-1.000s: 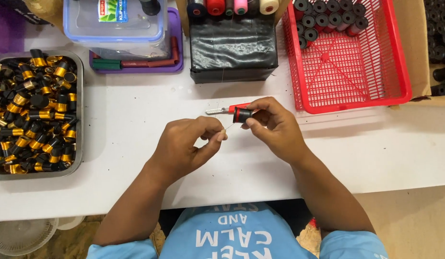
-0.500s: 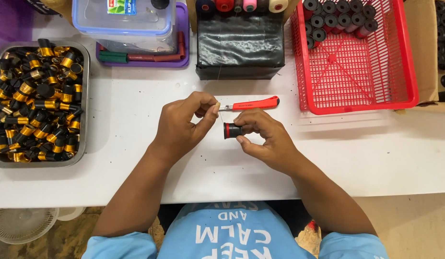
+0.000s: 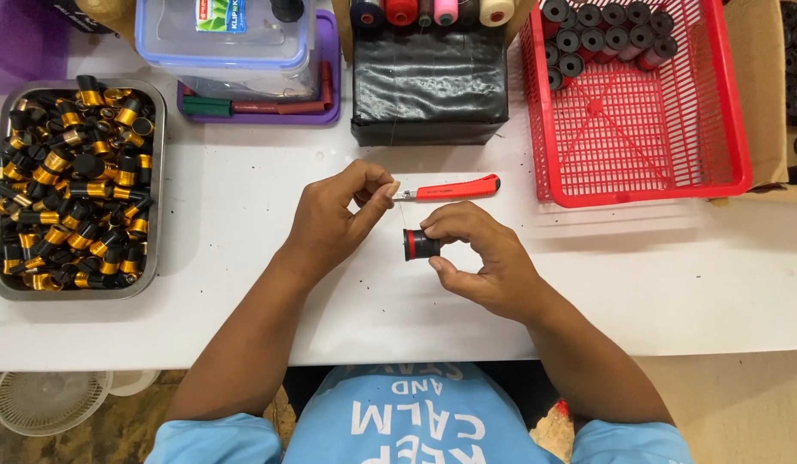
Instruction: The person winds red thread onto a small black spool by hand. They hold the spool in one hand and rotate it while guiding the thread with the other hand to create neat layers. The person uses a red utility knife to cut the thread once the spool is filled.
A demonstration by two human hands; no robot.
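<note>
Nearby, red cutter [image 3: 454, 187] beside bobbin [image 3: 420, 245]

Bright even overhead light; sharp, soft shadows

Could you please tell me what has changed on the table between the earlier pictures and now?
The right hand let go of the red utility knife, which now lies on the white table, and holds only the small black spool, drawn a little toward the body. The left hand keeps its pinch beside the knife's tip. The metal tray and red basket stayed put.
</note>
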